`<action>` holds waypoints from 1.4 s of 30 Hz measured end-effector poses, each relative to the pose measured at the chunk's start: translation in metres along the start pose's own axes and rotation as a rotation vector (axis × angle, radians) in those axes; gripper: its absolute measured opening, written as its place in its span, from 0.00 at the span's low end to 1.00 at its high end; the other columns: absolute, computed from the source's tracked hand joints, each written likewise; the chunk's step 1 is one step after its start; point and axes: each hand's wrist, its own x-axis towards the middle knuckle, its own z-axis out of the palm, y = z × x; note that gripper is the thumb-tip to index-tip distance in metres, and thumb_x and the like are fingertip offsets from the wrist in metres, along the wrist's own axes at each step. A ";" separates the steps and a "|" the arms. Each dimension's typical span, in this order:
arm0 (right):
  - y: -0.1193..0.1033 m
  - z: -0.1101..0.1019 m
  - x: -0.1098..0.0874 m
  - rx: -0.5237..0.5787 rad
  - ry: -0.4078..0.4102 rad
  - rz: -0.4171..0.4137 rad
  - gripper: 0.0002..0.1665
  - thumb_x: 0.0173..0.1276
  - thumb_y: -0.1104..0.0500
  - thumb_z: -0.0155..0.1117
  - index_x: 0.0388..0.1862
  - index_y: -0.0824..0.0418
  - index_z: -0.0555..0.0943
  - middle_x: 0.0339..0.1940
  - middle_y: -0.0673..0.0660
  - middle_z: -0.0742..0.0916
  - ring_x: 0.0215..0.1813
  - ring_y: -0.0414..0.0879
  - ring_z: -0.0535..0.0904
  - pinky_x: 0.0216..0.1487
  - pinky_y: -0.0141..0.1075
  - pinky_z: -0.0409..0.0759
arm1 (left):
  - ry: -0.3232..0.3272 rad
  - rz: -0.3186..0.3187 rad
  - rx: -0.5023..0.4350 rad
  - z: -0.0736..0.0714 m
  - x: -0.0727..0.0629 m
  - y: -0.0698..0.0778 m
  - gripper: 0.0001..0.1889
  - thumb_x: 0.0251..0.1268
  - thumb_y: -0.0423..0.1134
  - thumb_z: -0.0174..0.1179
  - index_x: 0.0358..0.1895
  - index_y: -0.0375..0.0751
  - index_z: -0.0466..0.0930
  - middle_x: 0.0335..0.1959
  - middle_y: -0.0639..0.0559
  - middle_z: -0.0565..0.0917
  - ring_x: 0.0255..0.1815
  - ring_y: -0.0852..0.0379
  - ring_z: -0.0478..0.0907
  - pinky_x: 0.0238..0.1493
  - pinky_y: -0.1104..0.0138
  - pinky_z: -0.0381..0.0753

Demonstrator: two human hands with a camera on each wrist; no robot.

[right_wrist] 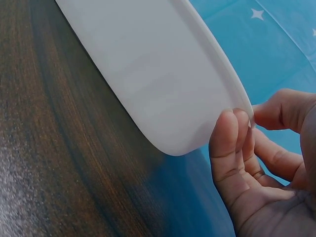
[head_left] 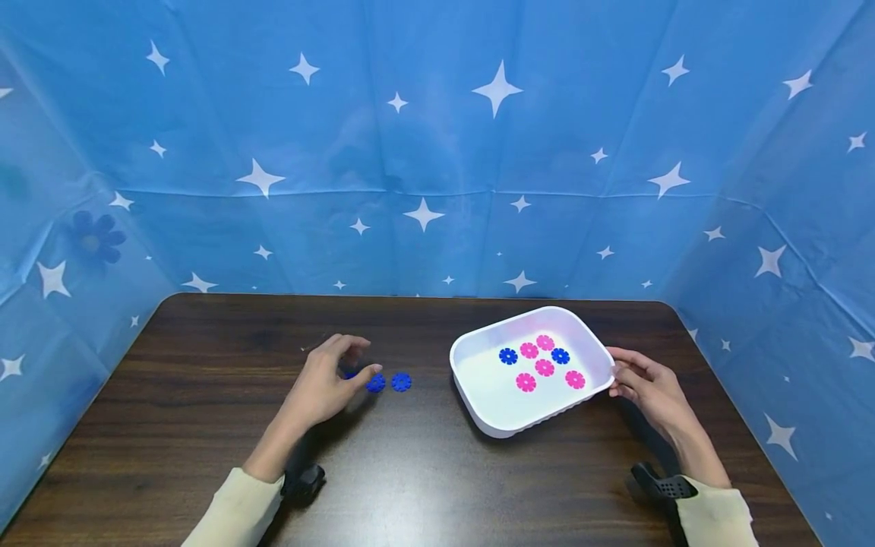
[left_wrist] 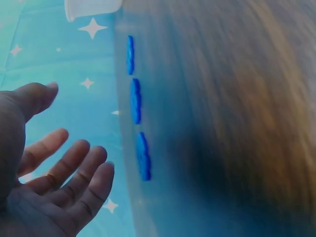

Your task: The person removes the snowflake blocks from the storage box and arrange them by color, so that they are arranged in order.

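The dark brown, wood-grained worktop (head_left: pixel 410 456) is finished smooth, and a pale sheen is thrown back from its near middle. The white, rounded rectangular plastic tray (head_left: pixel 488 387) at the right is marked by smooth walls with a soft gloss. Opaque plastic is suggested by the blue notched discs (head_left: pixel 401 382) at the left and the pink notched discs (head_left: pixel 525 382) in the tray. Behind, a creased blue cloth backdrop (head_left: pixel 451 152) is printed with white stars. Matt fabric is shown by the cream cloth sleeves (head_left: pixel 235 509).
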 end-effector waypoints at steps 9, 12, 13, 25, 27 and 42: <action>-0.001 -0.001 -0.001 0.011 -0.002 -0.007 0.29 0.79 0.60 0.57 0.74 0.69 0.68 0.50 0.49 0.84 0.41 0.40 0.82 0.46 0.30 0.86 | 0.001 0.065 -0.046 0.008 0.011 0.018 0.25 0.68 0.49 0.68 0.63 0.42 0.78 0.48 0.45 0.82 0.47 0.45 0.83 0.47 0.54 0.84; -0.002 -0.001 -0.002 0.020 -0.006 -0.002 0.29 0.80 0.60 0.57 0.75 0.69 0.67 0.50 0.48 0.84 0.41 0.40 0.82 0.46 0.30 0.86 | -0.004 0.083 -0.066 0.011 0.018 0.026 0.25 0.68 0.49 0.68 0.63 0.42 0.79 0.48 0.47 0.82 0.47 0.46 0.83 0.47 0.54 0.85; -0.002 -0.002 -0.002 0.023 -0.006 0.000 0.29 0.80 0.59 0.57 0.75 0.69 0.67 0.50 0.48 0.84 0.41 0.40 0.82 0.46 0.29 0.86 | -0.007 0.089 -0.078 0.012 0.020 0.029 0.25 0.68 0.49 0.68 0.63 0.42 0.79 0.48 0.47 0.82 0.47 0.47 0.83 0.47 0.53 0.85; -0.004 0.000 -0.002 0.011 -0.007 0.012 0.30 0.80 0.58 0.58 0.75 0.67 0.67 0.53 0.50 0.84 0.42 0.40 0.82 0.47 0.29 0.86 | -0.082 0.145 -0.174 0.026 0.039 0.063 0.28 0.68 0.51 0.68 0.67 0.46 0.76 0.56 0.48 0.82 0.59 0.46 0.81 0.58 0.49 0.82; -0.004 0.000 -0.001 0.012 -0.008 0.009 0.30 0.79 0.57 0.58 0.75 0.68 0.67 0.52 0.49 0.84 0.42 0.40 0.82 0.48 0.28 0.86 | -0.097 0.151 -0.181 0.028 0.042 0.069 0.28 0.68 0.52 0.68 0.67 0.47 0.76 0.57 0.49 0.82 0.60 0.48 0.80 0.59 0.50 0.82; -0.003 0.001 0.000 0.005 -0.010 0.018 0.30 0.79 0.58 0.58 0.75 0.67 0.67 0.54 0.54 0.83 0.43 0.40 0.82 0.47 0.29 0.86 | -0.298 0.184 -0.252 0.055 0.058 0.107 0.34 0.65 0.57 0.69 0.71 0.52 0.73 0.66 0.49 0.78 0.63 0.45 0.78 0.63 0.52 0.81</action>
